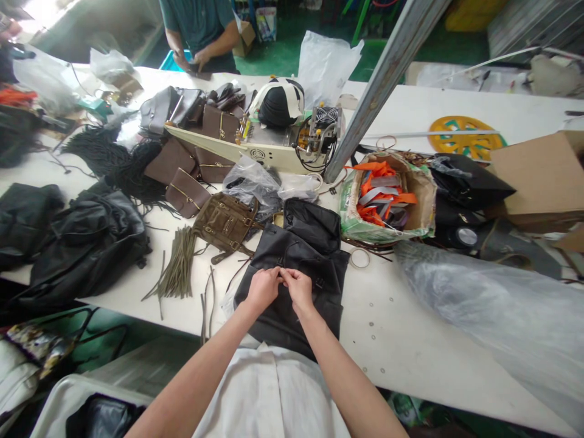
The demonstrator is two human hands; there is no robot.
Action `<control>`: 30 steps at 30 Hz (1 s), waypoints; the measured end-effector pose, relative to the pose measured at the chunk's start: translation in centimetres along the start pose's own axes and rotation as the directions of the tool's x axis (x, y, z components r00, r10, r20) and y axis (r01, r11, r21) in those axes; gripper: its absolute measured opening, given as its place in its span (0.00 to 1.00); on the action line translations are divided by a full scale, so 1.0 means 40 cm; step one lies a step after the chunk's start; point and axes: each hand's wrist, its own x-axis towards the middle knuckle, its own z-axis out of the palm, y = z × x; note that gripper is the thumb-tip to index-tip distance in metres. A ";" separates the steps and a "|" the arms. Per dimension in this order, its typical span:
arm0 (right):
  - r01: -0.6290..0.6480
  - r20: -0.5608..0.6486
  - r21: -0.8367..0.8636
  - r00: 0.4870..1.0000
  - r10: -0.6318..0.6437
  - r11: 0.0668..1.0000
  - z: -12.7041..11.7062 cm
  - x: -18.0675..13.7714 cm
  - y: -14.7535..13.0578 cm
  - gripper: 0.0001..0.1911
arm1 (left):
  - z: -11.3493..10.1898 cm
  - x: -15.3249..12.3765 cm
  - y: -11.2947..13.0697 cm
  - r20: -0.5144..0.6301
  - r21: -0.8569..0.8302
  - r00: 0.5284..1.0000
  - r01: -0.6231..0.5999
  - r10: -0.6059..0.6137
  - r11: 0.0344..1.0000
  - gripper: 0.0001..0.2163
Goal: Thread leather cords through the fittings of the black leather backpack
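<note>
A black bag [269, 316] lies on the white table in front of me, its upper part folded back toward the far side. Over its middle, my left hand [264, 287] and my right hand [297, 286] meet at the fingertips. Both are closed in a pinch. Whatever they pinch is too small to make out, possibly part of the bag. A small buckle [320, 283] shows on the bag just right of my right hand. Left of the bag lie an olive-brown bag [227, 222] with straps and a bundle of olive cords [179, 264].
A machine [274, 152] with a fan stands beyond the bag, beside a slanted metal post [378, 91]. To the right are a box of orange and grey strips [387, 201] and plastic sheeting [493, 304]. Black bags [86, 243] lie left. A person [201, 36] stands across the table.
</note>
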 end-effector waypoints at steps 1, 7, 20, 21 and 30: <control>-0.033 -0.007 0.020 0.999 0.033 0.999 0.003 -0.003 0.003 0.24 | 0.001 -0.002 -0.002 -0.003 0.001 1.000 0.001 -0.001 1.000 0.06; -0.223 0.106 0.100 0.971 0.213 0.970 -0.013 -0.003 -0.018 0.28 | 0.003 -0.008 -0.013 0.000 -0.003 1.000 0.001 -0.001 1.000 0.04; -0.142 0.047 0.087 0.989 0.138 0.986 -0.008 0.013 -0.033 0.28 | -0.003 0.000 0.000 -0.014 0.021 1.000 -0.018 0.019 1.000 0.05; -0.162 0.045 0.097 0.986 0.158 0.982 -0.003 0.009 -0.026 0.28 | -0.002 -0.002 -0.002 -0.012 0.023 1.000 -0.020 0.020 1.000 0.05; -0.311 0.084 0.228 0.950 0.300 0.923 0.014 -0.011 0.011 0.26 | -0.013 -0.009 -0.008 0.033 0.042 0.999 -0.025 0.024 0.999 0.05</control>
